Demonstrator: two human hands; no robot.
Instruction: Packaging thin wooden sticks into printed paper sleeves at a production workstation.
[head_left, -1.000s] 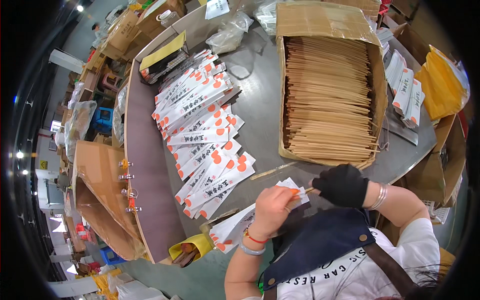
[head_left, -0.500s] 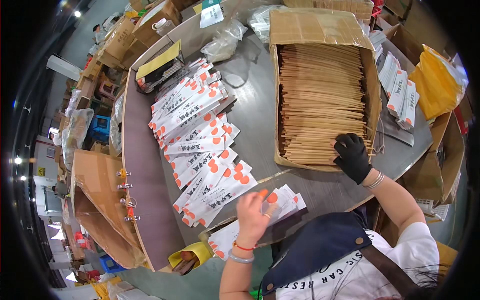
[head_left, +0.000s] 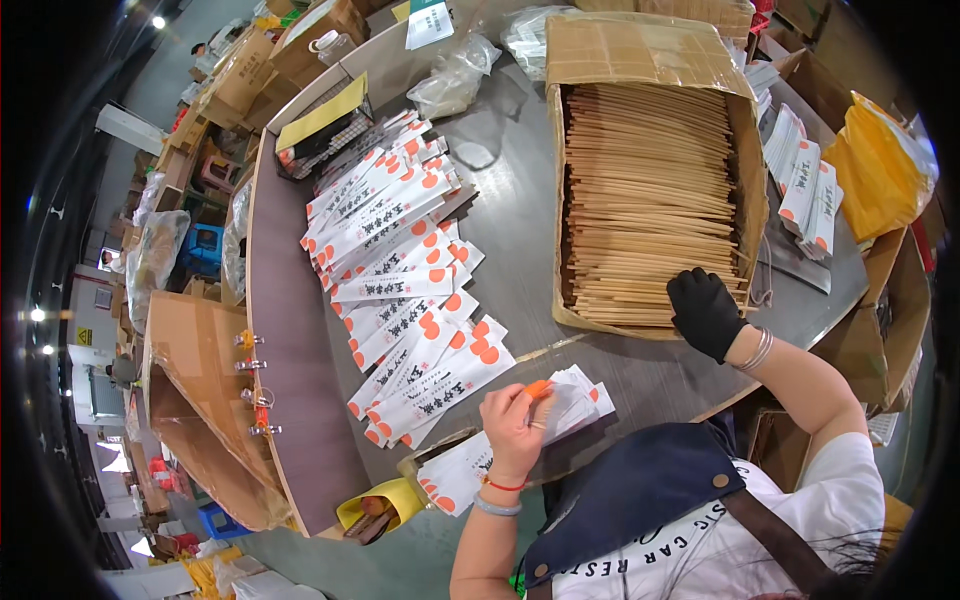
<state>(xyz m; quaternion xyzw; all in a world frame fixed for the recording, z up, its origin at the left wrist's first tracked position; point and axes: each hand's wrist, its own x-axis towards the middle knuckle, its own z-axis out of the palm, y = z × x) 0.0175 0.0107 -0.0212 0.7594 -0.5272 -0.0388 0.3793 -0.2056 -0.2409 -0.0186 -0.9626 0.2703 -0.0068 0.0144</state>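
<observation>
Two hands work over a dark grey worktop (head_left: 515, 270), which has a glossy patch and is edged on the left by a brownish board (head_left: 300, 390) with four metal clips (head_left: 250, 365) along its rim. Beyond it lies a cluttered workshop with many cardboard cartons, a blue stool (head_left: 203, 248) and ceiling lights; the fisheye's black rim cuts off its edges.

One open cardboard box (head_left: 640, 50) on the worktop holds wooden chopsticks (head_left: 650, 200), too many to count. The right hand (head_left: 705, 315), in one black glove, rests at the box's near right corner with bent fingers; their tips are hidden, so whether they grip a chopstick cannot be told. The left hand (head_left: 515, 420), with one orange finger cot (head_left: 538, 388), is bent over a fanned stack of white paper sleeves (head_left: 455, 480) at the near edge; what it pinches, if anything, cannot be made out.

One large heap of printed sleeves (head_left: 400, 270) lies left of the box, overlapping beyond counting, and a smaller pile (head_left: 812, 195) lies to its right. Two clear plastic bags (head_left: 455, 80) sit at the back, their contents unclear.
</observation>
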